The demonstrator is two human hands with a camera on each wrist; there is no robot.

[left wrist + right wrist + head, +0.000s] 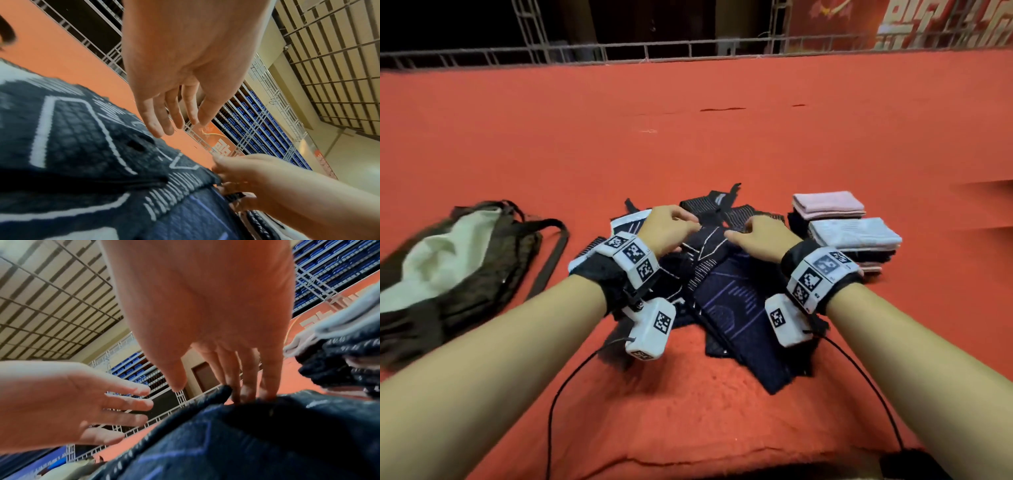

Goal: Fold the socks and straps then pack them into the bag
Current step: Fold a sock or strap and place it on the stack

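Observation:
A loose pile of dark patterned socks (726,294) lies on the red cloth in front of me, with black straps (726,200) sticking out at its far side. My left hand (674,224) hovers over the pile's far left part with its fingers (164,120) relaxed, holding nothing. The right hand (753,234) sits on the pile's far right part. Its fingertips (246,391) press down on a dark sock (257,426) while the thumb stays apart. The dark bag (493,274) with pale lining lies open at the left.
A stack of folded pink, white and dark socks (849,229) stands just right of the pile. The bag's strap (551,253) trails toward the pile. Bare red cloth (722,137) stretches to a metal railing (688,51) at the far edge. Cables (558,394) hang from both wrists.

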